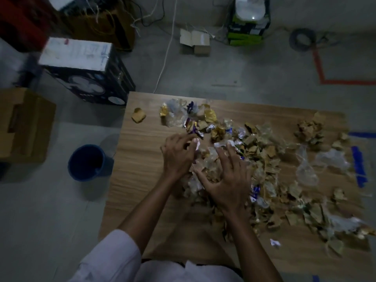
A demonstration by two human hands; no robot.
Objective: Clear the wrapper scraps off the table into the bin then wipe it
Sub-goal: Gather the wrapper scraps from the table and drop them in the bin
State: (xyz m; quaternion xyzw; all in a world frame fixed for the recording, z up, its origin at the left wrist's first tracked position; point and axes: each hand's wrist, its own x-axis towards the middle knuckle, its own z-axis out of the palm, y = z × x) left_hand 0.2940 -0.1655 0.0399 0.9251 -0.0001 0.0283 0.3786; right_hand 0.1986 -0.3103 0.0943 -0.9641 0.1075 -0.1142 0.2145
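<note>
Starting at the far left, a cardboard box is cut off by the frame edge, and the dark box behind it is smeared by blur, so its print cannot be read. Next comes the blue bin, upright on the floor just beside the left edge of the table; its inside is too dark to make out. A white sleeve covers the left upper arm at the bottom edge, partly out of frame. On the wood near the far left corner lies 1 gold scrap, apart from the rest. The left hand sits at the left end of the scraps, its fingers curled in and closed on a few of them, with a white bit showing at the fingertips; how many it holds cannot be told. Just right of it, the right hand lies palm down on the heap, fingers straight and spread apart, hiding whatever is beneath. Farther right the gold, brown and purple pieces thin out across the table, blurred into 1 mass, with clear plastic hard to separate from the wood. Blue tape near the right edge is blurred.
</note>
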